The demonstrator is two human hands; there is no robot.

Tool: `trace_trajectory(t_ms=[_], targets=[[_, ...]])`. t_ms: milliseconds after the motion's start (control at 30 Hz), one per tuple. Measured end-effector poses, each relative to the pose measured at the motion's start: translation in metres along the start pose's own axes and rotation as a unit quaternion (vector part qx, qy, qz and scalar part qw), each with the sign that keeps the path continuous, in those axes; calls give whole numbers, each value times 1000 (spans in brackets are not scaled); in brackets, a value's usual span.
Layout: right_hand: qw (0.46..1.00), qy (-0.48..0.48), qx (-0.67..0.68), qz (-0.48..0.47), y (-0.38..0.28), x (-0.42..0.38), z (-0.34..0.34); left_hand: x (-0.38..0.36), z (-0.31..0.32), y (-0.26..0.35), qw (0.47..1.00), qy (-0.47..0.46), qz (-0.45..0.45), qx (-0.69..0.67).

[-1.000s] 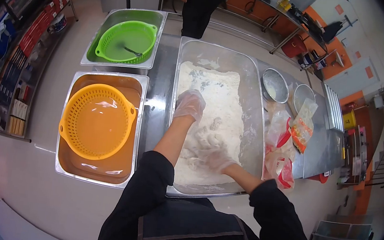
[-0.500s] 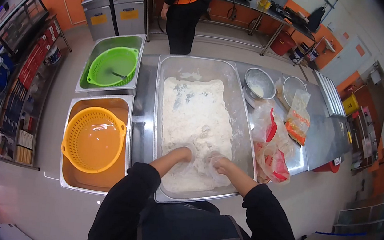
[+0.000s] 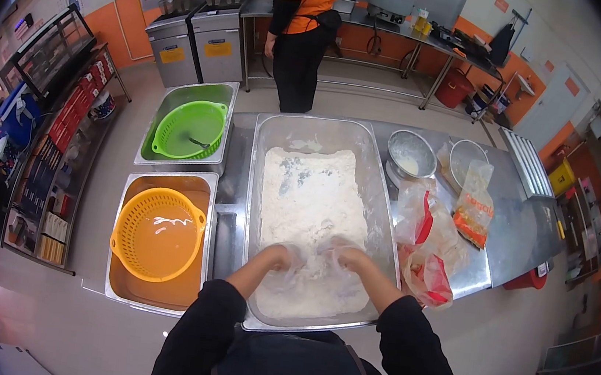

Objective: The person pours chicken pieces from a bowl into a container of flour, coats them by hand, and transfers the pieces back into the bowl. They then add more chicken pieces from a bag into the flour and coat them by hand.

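A deep metal tray [image 3: 381,197] holds a thick bed of white flour [image 3: 314,196], with lumps and bare metal showing near its far end. Both my hands wear clear plastic gloves dusted white. In the near half of the tray, my left hand [image 3: 286,258] is down in the flour on the left. Across from it, a short gap away, my right hand [image 3: 343,257] is in the flour too. Flour and the loose gloves hide the fingers of both, so whether they close around anything does not show.
Left of the tray stand metal pans with a green basket [image 3: 166,128] and a yellow basket [image 3: 121,230] in liquid. On the right are a metal bowl [image 3: 412,152], a round sieve [image 3: 459,161] and plastic bags [image 3: 424,276]. A person in orange [image 3: 311,0] stands beyond the table.
The whole view has shifted, so the tray and table sit lower and slightly farther right. My hands stay in the flour, with only slight movement against the tray.
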State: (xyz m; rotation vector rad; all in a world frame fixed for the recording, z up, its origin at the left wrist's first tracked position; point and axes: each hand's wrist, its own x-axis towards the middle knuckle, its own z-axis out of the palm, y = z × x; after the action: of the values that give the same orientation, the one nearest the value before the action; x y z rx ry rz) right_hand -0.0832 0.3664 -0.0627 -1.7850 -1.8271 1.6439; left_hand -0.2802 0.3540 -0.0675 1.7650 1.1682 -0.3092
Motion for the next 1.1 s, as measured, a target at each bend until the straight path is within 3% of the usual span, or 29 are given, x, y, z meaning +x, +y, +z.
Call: trace_trajectory(t_ms=[33, 100, 133, 233, 333, 400, 467, 533, 633, 700, 733, 767, 800, 867, 967, 1033, 1100], targets=[[996, 59, -46, 50, -8, 3, -9, -13, -1, 3, 995, 90, -1, -35], [954, 12, -298, -39, 7, 44, -28, 2, -5, -21, 981, 180, -4, 79], [931, -7, -354, -91, 39, 81, -31, 6, -6, -30, 966, 220, -6, 136], [919, -40, -155, -360, 224, 264, 9, -26, -27, 1, 943, 241, -106, 205], [983, -151, -2, -103, -1, 23, 17, -33, -26, 6, 946, 280, -86, 140], [967, -154, -72, -191, 20, 21, 4, -36, -17, 11, 950, 263, -65, 156], [959, -128, -159, -196, 25, 25, -12, -30, -14, 11, 958, 230, -39, 164], [960, -75, -247, -104, 25, 20, -20, -10, 4, 2, 973, 164, -5, 164], [966, -40, -220, -127, 52, 17, 18, 16, 22, 21, 962, 107, 24, 249], [995, 60, -15, -81, 26, 5, 60, 25, 41, 23, 985, 159, 54, 33], [989, 43, 142, -28, 11, -1, 64, 26, 46, 23, 979, 180, 65, -75], [954, 24, 297, 25, -6, -6, 64, 0, 42, 40, 937, 202, 19, -285], [893, 4, 443, 77, -14, -9, 64, 16, 49, 28, 911, 209, -1, -357], [912, 15, 407, 52, 25, 31, 71, 61, 71, -1, 839, 219, -38, -496], [929, 33, 368, 16, 46, 42, 41, 31, 43, 15, 809, 194, -30, -553], [935, 62, 347, -22, 24, 28, 16, 19, 21, 24, 884, 291, -41, -363], [939, 106, 320, -69, -8, -4, 1, 18, 12, 19, 914, 362, -34, -183]])
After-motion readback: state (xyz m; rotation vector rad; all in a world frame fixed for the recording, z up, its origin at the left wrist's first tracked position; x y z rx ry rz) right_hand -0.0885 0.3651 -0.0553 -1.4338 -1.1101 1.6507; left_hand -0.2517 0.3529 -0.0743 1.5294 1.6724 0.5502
